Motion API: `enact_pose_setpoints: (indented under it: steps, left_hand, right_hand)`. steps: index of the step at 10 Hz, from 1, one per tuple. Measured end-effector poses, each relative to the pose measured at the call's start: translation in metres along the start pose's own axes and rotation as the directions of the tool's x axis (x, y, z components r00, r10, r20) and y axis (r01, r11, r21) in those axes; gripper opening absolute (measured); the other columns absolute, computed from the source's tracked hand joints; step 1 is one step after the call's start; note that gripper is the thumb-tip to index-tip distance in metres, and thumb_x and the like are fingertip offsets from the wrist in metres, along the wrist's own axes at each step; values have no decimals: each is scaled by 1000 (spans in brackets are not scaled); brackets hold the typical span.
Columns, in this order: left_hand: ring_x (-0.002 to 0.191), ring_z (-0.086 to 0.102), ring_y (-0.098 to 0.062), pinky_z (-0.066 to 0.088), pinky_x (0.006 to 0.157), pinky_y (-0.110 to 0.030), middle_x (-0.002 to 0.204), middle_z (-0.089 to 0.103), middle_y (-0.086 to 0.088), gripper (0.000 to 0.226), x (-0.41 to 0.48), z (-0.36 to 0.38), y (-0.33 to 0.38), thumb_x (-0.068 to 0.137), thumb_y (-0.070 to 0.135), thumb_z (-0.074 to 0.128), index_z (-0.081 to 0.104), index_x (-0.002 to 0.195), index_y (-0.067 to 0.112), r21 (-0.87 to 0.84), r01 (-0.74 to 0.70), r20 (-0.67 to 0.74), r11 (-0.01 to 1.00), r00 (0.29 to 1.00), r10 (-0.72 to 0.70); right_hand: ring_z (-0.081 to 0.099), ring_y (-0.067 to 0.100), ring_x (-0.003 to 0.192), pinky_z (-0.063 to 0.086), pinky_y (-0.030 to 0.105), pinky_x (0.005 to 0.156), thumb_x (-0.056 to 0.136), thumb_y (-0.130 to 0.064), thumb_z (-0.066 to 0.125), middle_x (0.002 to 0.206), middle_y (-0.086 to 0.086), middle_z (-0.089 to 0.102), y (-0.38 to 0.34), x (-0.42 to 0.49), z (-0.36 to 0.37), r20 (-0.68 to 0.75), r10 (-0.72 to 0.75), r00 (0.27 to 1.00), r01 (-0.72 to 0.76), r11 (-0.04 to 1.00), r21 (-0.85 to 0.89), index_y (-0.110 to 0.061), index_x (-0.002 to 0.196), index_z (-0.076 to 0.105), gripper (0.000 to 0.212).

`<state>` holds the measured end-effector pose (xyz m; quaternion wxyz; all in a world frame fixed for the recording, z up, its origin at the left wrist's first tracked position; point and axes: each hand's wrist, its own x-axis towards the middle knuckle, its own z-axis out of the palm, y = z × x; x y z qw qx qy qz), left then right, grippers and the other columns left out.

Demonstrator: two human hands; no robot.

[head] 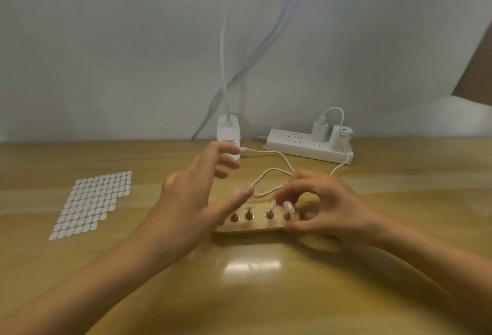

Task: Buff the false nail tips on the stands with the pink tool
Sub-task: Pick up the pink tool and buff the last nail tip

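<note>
A gold base (253, 226) with several small stands lies on the wooden table in front of me. Two stands on its right half carry clear false nail tips (288, 205); the two stands to their left look bare. My right hand (322, 206) curls over the right end of the base, thumb against its front edge and fingertips at the nail tips. My left hand (197, 201) hovers over the left end with fingers spread and relaxed, holding nothing. No pink tool is in view.
A sheet of white oval stickers (93, 202) lies at the left. A white lamp base (228, 134) and a white power strip (308, 145) with plugged chargers stand at the back; a white cable (269, 174) loops just behind the gold base.
</note>
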<state>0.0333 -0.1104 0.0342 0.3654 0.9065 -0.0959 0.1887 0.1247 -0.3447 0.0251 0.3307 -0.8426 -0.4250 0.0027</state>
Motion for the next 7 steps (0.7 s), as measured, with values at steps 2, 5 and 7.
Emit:
enact_pose_setpoints:
  steps: [2,5,7]
  left_hand:
    - [115,53,9,46,96,-24,124,54,32,52,-1,37,-3,75,68,50,44,121,45,-117,44,64,992,997,-37]
    - [123,45,12,38,110,-39,129,38,44,47,27,84,15,78,69,44,40,122,51,-124,-49,170,991,983,69]
    - [121,46,14,42,99,-32,130,46,39,41,26,98,10,85,58,51,41,124,59,-3,-81,43,997,996,81]
  right_hand:
    - [63,0,91,46,9,78,68,-34,86,98,-16,66,57,-69,-87,-310,282,908,-329,938,-109,-45,95,70,34]
    - [59,20,84,46,35,71,79,-21,84,95,7,67,170,-160,-156,-554,694,460,-846,532,-37,-12,102,67,30]
    - [61,37,98,51,43,80,78,-48,79,107,15,64,187,-156,-158,-619,675,403,-868,496,-24,-13,151,30,94]
